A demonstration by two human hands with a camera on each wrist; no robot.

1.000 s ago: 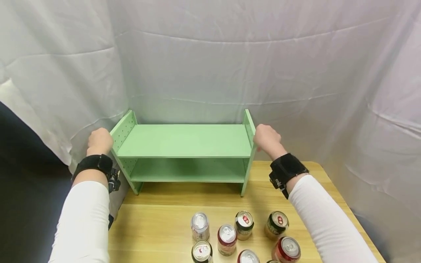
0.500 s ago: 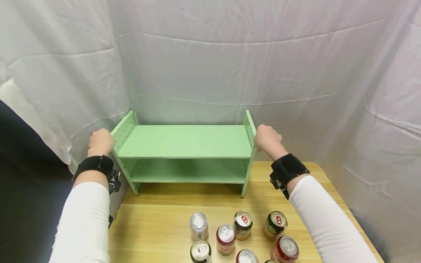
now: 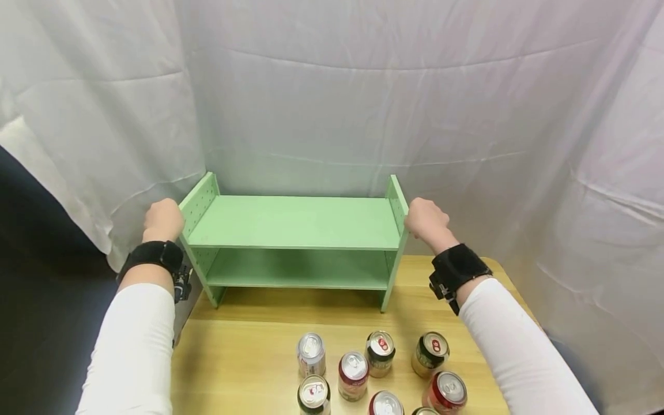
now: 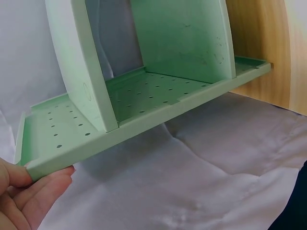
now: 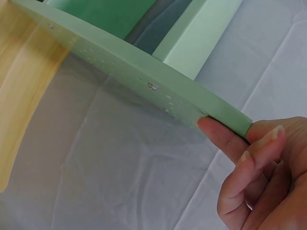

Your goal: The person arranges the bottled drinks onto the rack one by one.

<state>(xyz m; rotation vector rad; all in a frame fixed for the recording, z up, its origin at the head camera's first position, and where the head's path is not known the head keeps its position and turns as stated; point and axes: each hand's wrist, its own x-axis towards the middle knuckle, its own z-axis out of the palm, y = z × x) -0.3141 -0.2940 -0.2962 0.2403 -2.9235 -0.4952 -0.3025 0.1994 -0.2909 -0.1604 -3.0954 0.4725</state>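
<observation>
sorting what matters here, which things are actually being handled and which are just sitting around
In hand:
green shelf, gripped at its two side panels
left hand on the left panel
right hand on the right panel

Lying about:
drink cans, upright on the wooden table
white curtain behind

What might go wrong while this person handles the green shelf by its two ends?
The left hand and right hand hold the shelf only at the top corners of its side panels, fingers on thin edges, so it might slip or tilt. The cans stand close in front on the table; pulling the shelf forward could knock some over.
</observation>
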